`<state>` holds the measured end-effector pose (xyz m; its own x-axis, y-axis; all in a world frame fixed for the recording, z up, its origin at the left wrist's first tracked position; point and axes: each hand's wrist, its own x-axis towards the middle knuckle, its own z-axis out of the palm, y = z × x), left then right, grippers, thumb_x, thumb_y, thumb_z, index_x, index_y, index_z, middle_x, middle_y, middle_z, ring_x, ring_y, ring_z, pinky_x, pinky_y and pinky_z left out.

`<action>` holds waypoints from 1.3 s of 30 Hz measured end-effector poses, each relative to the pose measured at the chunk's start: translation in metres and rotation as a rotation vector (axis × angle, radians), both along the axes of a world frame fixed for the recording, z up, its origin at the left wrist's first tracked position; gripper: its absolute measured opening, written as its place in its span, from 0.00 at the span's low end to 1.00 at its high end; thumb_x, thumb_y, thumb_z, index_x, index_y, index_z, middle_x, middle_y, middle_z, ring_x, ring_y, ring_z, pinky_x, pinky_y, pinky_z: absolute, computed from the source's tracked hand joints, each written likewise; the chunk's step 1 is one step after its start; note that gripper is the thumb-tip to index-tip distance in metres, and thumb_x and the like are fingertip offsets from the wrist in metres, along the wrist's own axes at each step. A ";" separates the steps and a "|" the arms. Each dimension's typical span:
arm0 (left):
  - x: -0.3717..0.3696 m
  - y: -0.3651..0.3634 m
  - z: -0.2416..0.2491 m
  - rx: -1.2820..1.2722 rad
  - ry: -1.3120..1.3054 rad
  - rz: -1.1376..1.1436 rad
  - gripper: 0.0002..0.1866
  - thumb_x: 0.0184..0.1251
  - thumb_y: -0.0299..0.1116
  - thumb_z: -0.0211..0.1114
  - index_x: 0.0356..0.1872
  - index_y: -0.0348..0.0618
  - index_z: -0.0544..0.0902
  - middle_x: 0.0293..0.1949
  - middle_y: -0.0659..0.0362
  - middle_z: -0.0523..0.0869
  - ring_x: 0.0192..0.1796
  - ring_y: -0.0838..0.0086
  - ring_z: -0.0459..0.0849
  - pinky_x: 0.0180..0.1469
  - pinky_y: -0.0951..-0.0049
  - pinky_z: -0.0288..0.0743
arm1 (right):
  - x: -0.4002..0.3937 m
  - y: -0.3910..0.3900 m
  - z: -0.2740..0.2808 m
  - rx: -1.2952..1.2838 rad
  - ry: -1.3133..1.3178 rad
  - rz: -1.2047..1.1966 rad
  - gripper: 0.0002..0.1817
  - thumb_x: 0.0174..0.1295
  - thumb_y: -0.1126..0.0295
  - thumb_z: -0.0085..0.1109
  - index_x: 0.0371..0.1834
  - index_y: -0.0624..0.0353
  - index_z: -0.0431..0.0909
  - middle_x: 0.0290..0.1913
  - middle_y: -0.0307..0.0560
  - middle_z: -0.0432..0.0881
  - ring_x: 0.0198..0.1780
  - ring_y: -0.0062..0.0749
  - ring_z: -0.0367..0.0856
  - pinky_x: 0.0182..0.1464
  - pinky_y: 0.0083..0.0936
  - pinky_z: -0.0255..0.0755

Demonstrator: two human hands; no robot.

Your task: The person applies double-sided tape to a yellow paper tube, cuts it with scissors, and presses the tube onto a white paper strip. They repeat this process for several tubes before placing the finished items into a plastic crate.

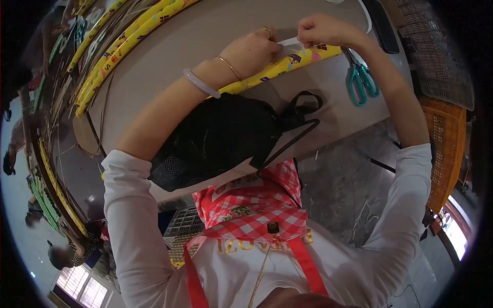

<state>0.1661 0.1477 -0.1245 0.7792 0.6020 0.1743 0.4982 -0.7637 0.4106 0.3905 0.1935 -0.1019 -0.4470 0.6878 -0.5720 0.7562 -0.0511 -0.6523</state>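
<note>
My left hand (251, 50), with a ring, a thin bangle and a pale bracelet on its arm, pinches one part of a narrow white strip (289, 41). The strip spans the short gap to my right hand (319, 31), whose fingers are closed on it too. Just below both hands lies a long yellow patterned tube (287, 63), partly hidden by my left forearm. A black mesh bag (221, 138) with a strap rests on the table (205, 31) nearer my body. Scissors with teal handles (363, 84) lie right of the tube's end.
More yellow patterned tubes (118, 51) and brown strips lie at the upper left. A black case (382, 25) is at the upper right, near an orange crate (446, 149) and a grey crate (436, 77). Other people (64, 254) are at the far left.
</note>
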 end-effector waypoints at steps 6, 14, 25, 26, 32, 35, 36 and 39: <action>0.000 -0.001 0.001 -0.034 0.015 0.032 0.11 0.58 0.29 0.57 0.41 0.43 0.83 0.41 0.53 0.78 0.43 0.62 0.79 0.47 0.67 0.74 | -0.002 0.000 0.001 0.015 -0.017 0.000 0.09 0.55 0.67 0.51 0.24 0.62 0.73 0.24 0.39 0.76 0.25 0.19 0.74 0.29 0.17 0.70; 0.000 0.001 -0.002 -0.025 0.011 0.000 0.08 0.57 0.30 0.56 0.34 0.43 0.82 0.39 0.53 0.78 0.40 0.60 0.80 0.44 0.65 0.75 | -0.003 0.003 -0.003 0.060 -0.065 0.023 0.09 0.53 0.68 0.52 0.25 0.64 0.73 0.24 0.41 0.77 0.26 0.20 0.75 0.31 0.17 0.71; 0.001 -0.003 0.003 -0.002 0.073 0.015 0.10 0.62 0.31 0.56 0.40 0.44 0.83 0.41 0.54 0.79 0.40 0.61 0.80 0.45 0.66 0.74 | -0.029 -0.015 0.044 0.130 -0.089 0.057 0.08 0.50 0.69 0.52 0.23 0.64 0.73 0.20 0.41 0.77 0.24 0.21 0.75 0.27 0.19 0.69; 0.001 -0.002 0.001 0.027 0.028 0.003 0.08 0.59 0.31 0.56 0.36 0.44 0.83 0.38 0.53 0.78 0.40 0.61 0.80 0.42 0.65 0.75 | -0.031 -0.017 0.048 0.178 -0.149 0.077 0.09 0.49 0.68 0.52 0.23 0.63 0.74 0.20 0.40 0.77 0.24 0.21 0.75 0.27 0.19 0.69; 0.001 -0.002 0.003 0.020 0.075 0.005 0.10 0.60 0.31 0.57 0.39 0.44 0.83 0.40 0.55 0.78 0.40 0.62 0.80 0.45 0.66 0.75 | -0.025 -0.013 0.038 0.242 -0.205 0.128 0.10 0.47 0.65 0.53 0.22 0.62 0.75 0.18 0.39 0.77 0.21 0.22 0.73 0.25 0.22 0.66; 0.001 -0.002 0.001 0.040 0.069 -0.003 0.08 0.58 0.30 0.56 0.36 0.44 0.82 0.38 0.54 0.78 0.40 0.61 0.80 0.43 0.65 0.75 | -0.024 -0.013 0.039 0.278 -0.163 0.145 0.10 0.46 0.65 0.52 0.22 0.62 0.75 0.18 0.39 0.77 0.21 0.23 0.73 0.24 0.23 0.65; 0.002 -0.003 0.002 0.048 0.028 -0.010 0.07 0.57 0.29 0.56 0.32 0.44 0.82 0.36 0.53 0.77 0.41 0.61 0.80 0.41 0.65 0.75 | -0.024 -0.014 0.040 0.299 -0.153 0.163 0.10 0.45 0.65 0.52 0.21 0.62 0.75 0.18 0.40 0.77 0.21 0.24 0.73 0.24 0.23 0.65; 0.001 -0.003 0.005 0.030 0.024 -0.036 0.06 0.57 0.29 0.55 0.31 0.43 0.81 0.36 0.52 0.78 0.41 0.60 0.79 0.41 0.64 0.75 | -0.026 -0.014 0.039 0.278 -0.230 0.157 0.10 0.45 0.65 0.52 0.21 0.61 0.75 0.18 0.40 0.78 0.21 0.25 0.74 0.25 0.24 0.66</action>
